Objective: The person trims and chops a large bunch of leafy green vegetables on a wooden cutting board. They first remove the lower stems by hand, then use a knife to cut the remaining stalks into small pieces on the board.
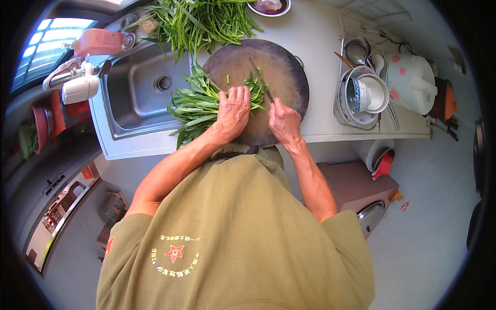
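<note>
On a round wooden chopping board (285, 54), my left hand (235, 110) presses down on a bunch of leafy greens (199, 110). The leaves fan out leftward past the board's edge, over the rim of the sink. In my right hand (285, 119) is the handle of a knife, its narrow-looking blade (259, 74) seen nearly edge-on. The blade points away from me across the board. Cut greens (254, 90) lie between my left hand and the blade, touching or close to it. A short piece of stem (228, 79) rests apart on the board. My right fingers hide the handle.
A steel sink (133, 104) with a faucet (79, 87) adjoins the board on the left. More uncut greens (205, 23) are heaped behind it, beside a metal bowl (271, 14). On the right stand a dish rack (338, 112) with bowls (374, 93) and a rice cooker (410, 83).
</note>
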A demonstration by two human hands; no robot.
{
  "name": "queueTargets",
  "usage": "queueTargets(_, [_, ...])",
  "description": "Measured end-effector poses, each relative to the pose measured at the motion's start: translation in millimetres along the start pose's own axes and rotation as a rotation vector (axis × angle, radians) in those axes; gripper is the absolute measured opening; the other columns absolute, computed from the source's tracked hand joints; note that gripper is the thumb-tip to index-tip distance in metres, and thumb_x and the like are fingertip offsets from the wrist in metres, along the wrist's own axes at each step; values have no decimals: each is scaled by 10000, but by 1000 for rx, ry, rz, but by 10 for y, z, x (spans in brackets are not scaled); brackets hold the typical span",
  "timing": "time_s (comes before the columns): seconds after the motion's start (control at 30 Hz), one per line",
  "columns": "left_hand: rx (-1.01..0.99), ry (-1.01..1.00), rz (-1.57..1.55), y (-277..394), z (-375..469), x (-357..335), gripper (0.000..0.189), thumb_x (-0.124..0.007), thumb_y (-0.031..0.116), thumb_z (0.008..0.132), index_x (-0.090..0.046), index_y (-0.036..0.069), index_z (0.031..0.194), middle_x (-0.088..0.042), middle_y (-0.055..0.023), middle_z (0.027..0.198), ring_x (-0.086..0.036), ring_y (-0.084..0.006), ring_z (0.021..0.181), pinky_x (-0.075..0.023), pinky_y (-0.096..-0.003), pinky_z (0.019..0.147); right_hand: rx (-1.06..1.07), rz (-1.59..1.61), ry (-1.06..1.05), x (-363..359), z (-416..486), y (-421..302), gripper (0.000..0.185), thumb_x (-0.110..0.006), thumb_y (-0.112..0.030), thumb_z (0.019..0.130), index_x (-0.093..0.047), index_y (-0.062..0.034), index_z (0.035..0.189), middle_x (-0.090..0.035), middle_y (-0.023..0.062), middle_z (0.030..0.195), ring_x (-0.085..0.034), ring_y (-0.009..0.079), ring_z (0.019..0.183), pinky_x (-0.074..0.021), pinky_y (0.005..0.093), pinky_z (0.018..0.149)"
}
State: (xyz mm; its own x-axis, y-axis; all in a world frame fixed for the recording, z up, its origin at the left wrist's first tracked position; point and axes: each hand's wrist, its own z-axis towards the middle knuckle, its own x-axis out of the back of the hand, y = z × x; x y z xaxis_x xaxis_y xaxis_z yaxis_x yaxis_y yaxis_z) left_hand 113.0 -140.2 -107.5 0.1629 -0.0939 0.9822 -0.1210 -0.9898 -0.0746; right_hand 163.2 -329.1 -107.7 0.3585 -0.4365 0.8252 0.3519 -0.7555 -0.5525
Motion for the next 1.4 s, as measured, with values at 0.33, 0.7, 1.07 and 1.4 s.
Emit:
queueTargets(0.33, [6, 34, 39, 37, -3, 5, 554, -619, 211, 914, -569, -39, 1406, -595, -93, 1125, -573, -243, 1076, -442, -444, 862, -4, -39, -64, -93, 11, 10, 125, -625, -108, 1012, -538, -33, 964, -729, 214, 785, -738, 448, 743, -583, 545, 631])
queueTargets(0.7, [16, 52, 53, 31, -10, -12, 531, -629, 219, 907, -579, -18, 1379, -580, -83, 1095, -565, -234, 1052, -437, -443, 857, 28, 7, -31, 195, -44, -122, 129, -632, -117, 1013, -546, -34, 963, -721, 220, 784, -725, 457, 726, -566, 550, 615])
queueTargets(1.07, [21, 35, -14, 35, 3, -49, 537, -630, 201, 903, -575, -34, 1383, -596, -103, 1115, -579, -258, 1063, -436, -455, 854, 43, 26, -16, -8, 75, 13, 100, -621, -102, 1019, -566, -25, 987, -702, 230, 754, -712, 472, 728, -546, 566, 618])
queueTargets(1.4, [25, 74, 4, 48, 1, -46, 519, -636, 206, 900, -585, -32, 1358, -585, -103, 1094, -575, -257, 1058, -435, -456, 856, 47, -51, -72, -80, 145, -1, 108, -621, -101, 1002, -569, -19, 954, -720, 220, 769, -724, 458, 720, -569, 554, 631])
